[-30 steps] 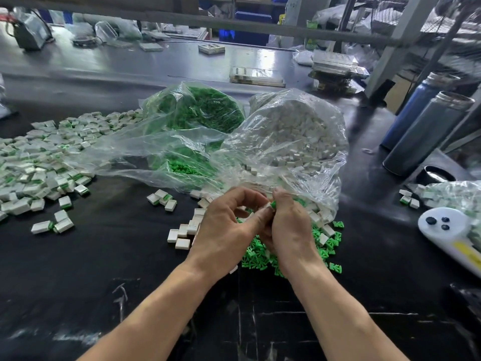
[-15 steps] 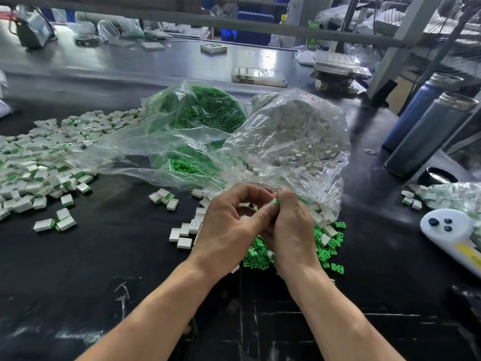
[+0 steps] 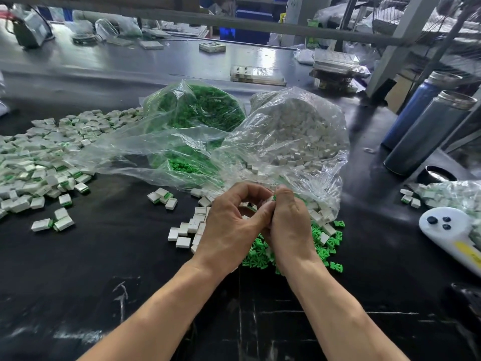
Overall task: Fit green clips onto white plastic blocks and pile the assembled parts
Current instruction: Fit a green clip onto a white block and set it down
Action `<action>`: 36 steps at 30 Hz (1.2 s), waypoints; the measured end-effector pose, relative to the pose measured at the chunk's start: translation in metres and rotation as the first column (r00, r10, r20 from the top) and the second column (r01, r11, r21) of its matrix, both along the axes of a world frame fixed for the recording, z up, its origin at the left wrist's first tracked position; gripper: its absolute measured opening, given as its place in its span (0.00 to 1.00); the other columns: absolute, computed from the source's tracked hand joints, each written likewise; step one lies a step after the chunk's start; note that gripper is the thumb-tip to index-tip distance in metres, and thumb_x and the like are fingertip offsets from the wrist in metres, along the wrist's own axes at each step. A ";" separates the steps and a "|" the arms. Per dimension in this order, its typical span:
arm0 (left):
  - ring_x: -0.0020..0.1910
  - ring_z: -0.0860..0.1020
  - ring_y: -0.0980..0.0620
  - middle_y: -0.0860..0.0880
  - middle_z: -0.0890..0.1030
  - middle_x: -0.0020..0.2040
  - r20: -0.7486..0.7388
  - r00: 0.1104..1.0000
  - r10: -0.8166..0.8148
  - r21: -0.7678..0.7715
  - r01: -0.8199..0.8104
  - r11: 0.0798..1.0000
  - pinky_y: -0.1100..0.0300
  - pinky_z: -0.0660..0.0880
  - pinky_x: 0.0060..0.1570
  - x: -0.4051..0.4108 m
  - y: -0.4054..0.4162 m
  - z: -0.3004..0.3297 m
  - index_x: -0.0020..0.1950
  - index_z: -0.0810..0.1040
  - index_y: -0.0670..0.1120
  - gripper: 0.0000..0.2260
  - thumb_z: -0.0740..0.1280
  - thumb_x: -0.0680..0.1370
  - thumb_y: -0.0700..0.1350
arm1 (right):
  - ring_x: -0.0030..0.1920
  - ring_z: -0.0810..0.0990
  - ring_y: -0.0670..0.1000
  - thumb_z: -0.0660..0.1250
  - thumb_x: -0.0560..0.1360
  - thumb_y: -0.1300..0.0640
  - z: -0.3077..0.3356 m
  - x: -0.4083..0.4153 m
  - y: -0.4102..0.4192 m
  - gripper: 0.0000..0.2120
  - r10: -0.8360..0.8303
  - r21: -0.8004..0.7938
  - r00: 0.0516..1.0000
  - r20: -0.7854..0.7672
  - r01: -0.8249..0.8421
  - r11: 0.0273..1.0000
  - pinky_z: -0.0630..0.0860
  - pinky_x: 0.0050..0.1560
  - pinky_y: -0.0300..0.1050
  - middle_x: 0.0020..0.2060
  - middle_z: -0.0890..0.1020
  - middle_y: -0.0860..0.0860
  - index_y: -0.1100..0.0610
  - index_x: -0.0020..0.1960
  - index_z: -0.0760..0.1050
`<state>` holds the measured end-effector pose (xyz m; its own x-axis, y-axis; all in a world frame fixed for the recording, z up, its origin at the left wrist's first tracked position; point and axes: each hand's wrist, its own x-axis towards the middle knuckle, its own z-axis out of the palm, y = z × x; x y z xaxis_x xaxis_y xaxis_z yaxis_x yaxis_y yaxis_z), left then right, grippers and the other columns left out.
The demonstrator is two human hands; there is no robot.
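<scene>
No text, brand, number or sign can be read anywhere. A yellow label (image 3: 466,252) is seen on the white controller (image 3: 447,230) at the right, but its marks are too blurred.

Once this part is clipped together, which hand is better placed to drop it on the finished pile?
Probably the left hand: the assembled pile lies on its side of the table, and the right hand would have to cross over.

The bags (image 3: 260,142) are thin, shiny, crinkly clear plastic. The worktop (image 3: 104,256) is black, smooth and scuffed. The bottles (image 3: 426,131) look like dull metal.
</scene>
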<state>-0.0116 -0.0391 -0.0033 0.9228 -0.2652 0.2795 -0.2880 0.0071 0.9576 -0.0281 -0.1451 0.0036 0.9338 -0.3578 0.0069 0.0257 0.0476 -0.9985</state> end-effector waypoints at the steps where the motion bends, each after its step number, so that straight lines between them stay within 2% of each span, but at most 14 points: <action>1: 0.44 0.85 0.53 0.52 0.86 0.48 0.003 1.000 0.004 -0.001 -0.004 1.000 0.59 0.82 0.45 0.000 0.000 0.000 0.49 0.83 0.50 0.03 0.75 0.78 0.43 | 0.37 0.86 0.47 0.52 0.78 0.42 0.000 0.001 0.000 0.25 -0.007 -0.003 1.000 0.002 0.007 1.000 0.82 0.41 0.50 0.32 0.85 0.46 0.41 0.35 0.85; 3: 0.44 0.85 0.54 0.51 0.86 0.47 -0.004 1.000 0.007 -0.013 -0.007 1.000 0.61 0.81 0.45 0.001 -0.001 0.000 0.49 0.83 0.50 0.03 0.75 0.79 0.42 | 0.34 0.83 0.46 0.52 0.78 0.42 0.000 0.001 0.000 0.25 -0.018 -0.015 1.000 0.014 0.018 1.000 0.80 0.41 0.50 0.28 0.82 0.44 0.41 0.32 0.84; 6: 0.44 0.86 0.50 0.49 0.86 0.48 -0.038 0.999 -0.009 -0.057 0.007 0.998 0.56 0.83 0.45 0.001 -0.001 0.001 0.49 0.84 0.49 0.03 0.74 0.79 0.42 | 0.31 0.80 0.39 0.53 0.83 0.46 0.001 0.001 0.001 0.28 -0.015 -0.021 0.999 0.044 0.016 1.000 0.76 0.37 0.42 0.26 0.80 0.40 0.39 0.32 0.83; 9: 0.46 0.86 0.47 0.49 0.86 0.49 -0.045 0.999 -0.013 -0.066 0.010 0.998 0.51 0.84 0.47 0.001 0.000 0.001 0.50 0.84 0.48 0.02 0.74 0.79 0.42 | 0.32 0.80 0.38 0.53 0.83 0.48 0.002 0.002 0.003 0.27 -0.005 -0.007 0.998 0.064 0.005 1.000 0.75 0.39 0.42 0.27 0.81 0.40 0.39 0.34 0.85; 12: 0.46 0.86 0.46 0.49 0.86 0.49 -0.042 0.999 -0.009 -0.069 0.006 0.998 0.50 0.84 0.47 0.001 0.000 0.000 0.50 0.84 0.48 0.02 0.74 0.79 0.43 | 0.28 0.77 0.37 0.52 0.82 0.47 0.003 0.001 0.003 0.28 -0.001 -0.018 0.998 0.065 0.002 1.000 0.71 0.35 0.37 0.25 0.78 0.38 0.38 0.31 0.83; 17: 0.47 0.86 0.47 0.50 0.87 0.50 -0.043 0.999 -0.016 -0.075 0.013 0.997 0.52 0.84 0.47 0.001 0.001 0.000 0.51 0.84 0.48 0.02 0.74 0.79 0.43 | 0.30 0.80 0.39 0.53 0.80 0.44 0.000 0.003 0.004 0.25 -0.021 -0.023 0.999 0.046 0.022 0.999 0.74 0.37 0.42 0.26 0.80 0.40 0.39 0.35 0.85; 21: 0.47 0.86 0.48 0.50 0.87 0.50 -0.038 0.999 -0.021 -0.064 0.018 0.998 0.52 0.84 0.47 0.000 0.002 0.000 0.50 0.84 0.49 0.02 0.74 0.79 0.43 | 0.39 0.86 0.45 0.54 0.84 0.44 -0.001 0.000 0.004 0.25 -0.047 -0.016 0.997 0.054 0.048 0.999 0.81 0.46 0.50 0.34 0.86 0.45 0.39 0.39 0.86; 23: 0.46 0.86 0.51 0.52 0.87 0.49 -0.035 0.999 -0.025 -0.068 0.023 0.997 0.57 0.83 0.45 0.000 0.004 0.003 0.50 0.84 0.50 0.02 0.75 0.79 0.44 | 0.34 0.84 0.43 0.53 0.86 0.42 0.000 -0.003 0.001 0.28 -0.046 -0.044 0.997 0.056 0.048 0.998 0.80 0.39 0.42 0.31 0.85 0.44 0.40 0.36 0.85; 25: 0.44 0.86 0.53 0.53 0.87 0.47 -0.036 0.999 0.012 -0.058 -0.014 0.998 0.63 0.81 0.43 0.001 0.007 0.004 0.50 0.83 0.51 0.03 0.75 0.78 0.45 | 0.25 0.74 0.42 0.52 0.87 0.39 0.004 -0.007 -0.005 0.32 -0.063 -0.098 0.997 0.044 0.067 0.993 0.70 0.28 0.35 0.24 0.76 0.44 0.46 0.32 0.82; 27: 0.44 0.85 0.52 0.54 0.86 0.46 -0.037 0.997 0.074 -0.013 -0.075 0.997 0.63 0.80 0.45 0.005 0.012 0.005 0.50 0.83 0.53 0.04 0.76 0.77 0.48 | 0.24 0.70 0.44 0.54 0.87 0.40 0.006 -0.008 -0.013 0.30 -0.087 -0.140 0.995 0.052 0.093 0.986 0.67 0.27 0.36 0.24 0.74 0.46 0.51 0.35 0.83; 31: 0.43 0.83 0.55 0.56 0.85 0.44 0.017 0.992 0.126 0.102 -0.127 0.987 0.64 0.80 0.45 0.010 0.023 0.007 0.49 0.83 0.55 0.04 0.76 0.77 0.47 | 0.28 0.73 0.45 0.59 0.87 0.47 0.007 -0.009 -0.021 0.23 -0.076 -0.203 0.995 0.061 0.086 0.975 0.68 0.34 0.45 0.27 0.76 0.47 0.56 0.41 0.84; 34: 0.42 0.82 0.60 0.58 0.84 0.43 0.058 0.989 0.136 0.325 -0.147 0.934 0.69 0.78 0.42 0.017 0.040 0.010 0.50 0.82 0.56 0.06 0.76 0.77 0.47 | 0.28 0.72 0.43 0.61 0.86 0.49 0.008 -0.010 -0.021 0.21 -0.060 -0.257 0.997 0.052 0.071 0.964 0.68 0.32 0.40 0.27 0.76 0.46 0.55 0.41 0.84; 36: 0.42 0.82 0.64 0.58 0.84 0.42 0.034 0.989 0.145 0.458 -0.144 0.877 0.73 0.76 0.40 0.025 0.057 0.014 0.50 0.82 0.57 0.06 0.76 0.77 0.47 | 0.27 0.71 0.43 0.62 0.86 0.49 0.008 -0.011 -0.022 0.20 -0.041 -0.276 0.999 0.033 0.049 0.960 0.68 0.30 0.36 0.27 0.76 0.46 0.55 0.41 0.84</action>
<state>0.0137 0.0180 0.0104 0.9610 -0.2272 0.1580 -0.2508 -0.4741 0.8440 -0.0394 -0.1670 0.0112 0.9149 -0.3799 0.1365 0.0485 -0.2321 -0.9715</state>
